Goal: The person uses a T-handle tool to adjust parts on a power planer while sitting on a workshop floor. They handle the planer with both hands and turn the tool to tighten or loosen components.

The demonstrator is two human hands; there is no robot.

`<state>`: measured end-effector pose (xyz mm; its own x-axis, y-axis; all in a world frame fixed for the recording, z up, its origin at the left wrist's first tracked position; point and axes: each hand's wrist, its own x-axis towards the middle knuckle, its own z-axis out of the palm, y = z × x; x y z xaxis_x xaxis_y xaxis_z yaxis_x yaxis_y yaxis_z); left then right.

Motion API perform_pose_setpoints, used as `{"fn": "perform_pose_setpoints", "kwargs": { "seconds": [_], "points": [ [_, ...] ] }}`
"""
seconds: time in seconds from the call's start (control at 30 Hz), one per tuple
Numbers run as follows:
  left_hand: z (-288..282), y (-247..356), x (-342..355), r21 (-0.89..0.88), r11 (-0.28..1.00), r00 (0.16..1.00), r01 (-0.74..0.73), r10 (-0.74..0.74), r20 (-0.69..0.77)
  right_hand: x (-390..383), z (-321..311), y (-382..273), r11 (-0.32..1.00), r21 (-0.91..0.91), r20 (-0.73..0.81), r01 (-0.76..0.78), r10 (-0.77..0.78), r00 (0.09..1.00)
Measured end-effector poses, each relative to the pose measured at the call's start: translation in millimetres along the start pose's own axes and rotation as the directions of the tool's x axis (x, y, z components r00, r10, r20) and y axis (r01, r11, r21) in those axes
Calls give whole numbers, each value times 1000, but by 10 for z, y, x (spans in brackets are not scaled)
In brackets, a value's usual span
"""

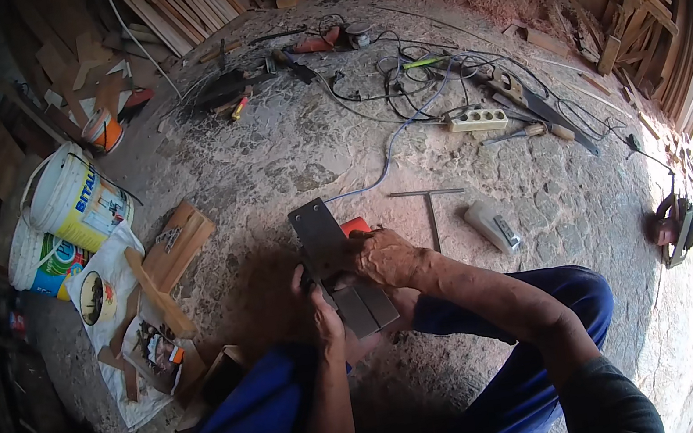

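Observation:
Between my knees, an electric hand planer (pixel 322 233) is turned with its flat grey sole up. A bit of its red body shows beside my right hand, and a blue cord runs from its far end. My left hand (pixel 322 311) grips the planer's left side, its fingers wrapped round the edge. Across the middle of the sole lies my right hand (pixel 386 257), with bent fingers at the gap between the two plates; whether they pinch a small part is hidden. A T-handle wrench (pixel 430 205) lies on the ground beyond my right hand, next to a pale translucent box (pixel 491 226).
A power strip (pixel 477 119), tangled cables, a handsaw (pixel 547 116) and an angle grinder (pixel 331 40) lie farther out. At left stand buckets (pixel 80 201), with wood blocks (pixel 178 245) nearby. A power tool (pixel 676 230) sits far right. Planks (pixel 180 9) lean at the back.

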<state>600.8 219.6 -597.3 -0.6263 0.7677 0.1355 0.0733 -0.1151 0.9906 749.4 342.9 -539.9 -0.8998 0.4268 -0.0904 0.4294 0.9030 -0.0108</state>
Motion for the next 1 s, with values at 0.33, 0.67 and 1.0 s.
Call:
{"fn": "perform_pose_setpoints", "kwargs": {
  "seconds": [0.33,0.67,1.0],
  "points": [
    [33,-9,2,-53,999,1000,-7,6,-12,-109,-415,-103,977,199,-289,81,-21,957],
    [62,-118,18,-71,997,1000,-13,13,0,-548,777,1076,603,620,-234,-502,753,615],
    [36,-214,21,-160,987,1000,14,-13,6,-742,1478,1290,131,537,213,-834,935,284]
  ]
}}
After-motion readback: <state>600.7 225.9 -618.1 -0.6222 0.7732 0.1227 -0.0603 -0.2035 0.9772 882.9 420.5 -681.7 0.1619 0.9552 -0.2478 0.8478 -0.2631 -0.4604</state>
